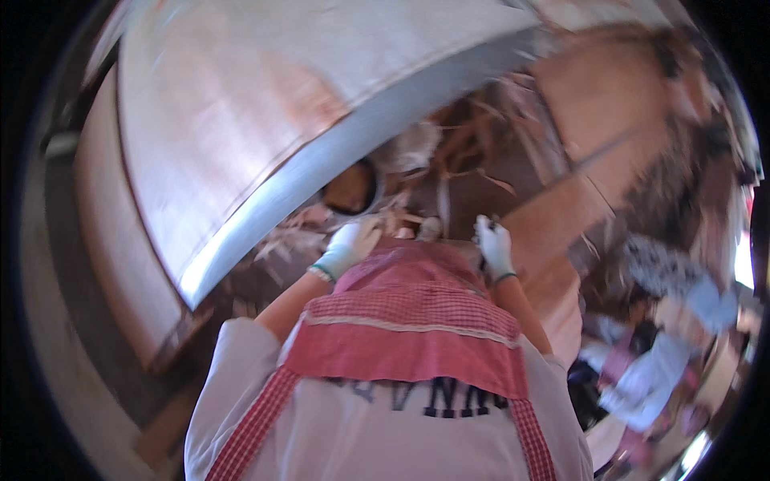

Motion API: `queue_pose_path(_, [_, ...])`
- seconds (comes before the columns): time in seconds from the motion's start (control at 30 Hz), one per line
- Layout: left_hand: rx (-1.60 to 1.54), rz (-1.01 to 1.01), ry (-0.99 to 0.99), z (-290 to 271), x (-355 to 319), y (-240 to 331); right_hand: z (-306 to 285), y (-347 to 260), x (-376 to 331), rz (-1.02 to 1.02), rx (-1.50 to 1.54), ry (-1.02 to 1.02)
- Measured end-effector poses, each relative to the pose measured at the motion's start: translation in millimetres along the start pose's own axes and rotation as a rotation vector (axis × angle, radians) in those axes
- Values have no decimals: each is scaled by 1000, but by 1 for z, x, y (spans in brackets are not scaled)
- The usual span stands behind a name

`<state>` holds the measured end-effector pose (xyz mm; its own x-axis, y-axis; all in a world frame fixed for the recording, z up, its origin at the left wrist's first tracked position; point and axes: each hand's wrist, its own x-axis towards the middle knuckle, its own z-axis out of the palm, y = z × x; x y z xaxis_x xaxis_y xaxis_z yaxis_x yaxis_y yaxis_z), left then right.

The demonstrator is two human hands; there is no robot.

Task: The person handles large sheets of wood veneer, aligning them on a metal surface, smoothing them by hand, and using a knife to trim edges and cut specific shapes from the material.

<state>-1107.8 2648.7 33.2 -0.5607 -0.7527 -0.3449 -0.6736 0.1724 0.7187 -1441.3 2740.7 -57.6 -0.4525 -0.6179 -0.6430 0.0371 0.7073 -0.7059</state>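
Both my hands wear white knit gloves with green cuffs and hang low in front of my red checked apron [417,313]. My left hand [353,244] is beside the apron's left edge, close to a dark round tub [350,188] with something brown inside. On the other side, my right hand [494,244] is next to the apron's right edge, near a flat brown wooden sheet [553,220]. Motion blur smears the fingers of both hands, and I make out nothing held in either. Pale scraps like torn veneer strips [301,232] litter the floor.
A large stack of pale sheets [233,104] with a grey edge [321,164] fills the upper left. More brown boards [601,96] lie at the upper right. Blurred light blue and pink cloth-like shapes [650,381] are heaped at the lower right.
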Motion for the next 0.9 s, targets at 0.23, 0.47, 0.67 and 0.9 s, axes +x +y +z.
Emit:
queue_pose_path(0.23, [-3,-471,289,50,-72,-112,44,-23,-28,-18,-285,-148])
queue_pose_path(0.47, [76,-279,343,38,30,-125,48,-20,-54,-209,-473,-184])
queue_pose_path(0.67, [29,-168,43,33,172,-72,6,3,-101,-217,-590,-39])
queue_pose_path(0.9, [237,70,60,46,209,-38,-47,-17,-166,125,-356,103])
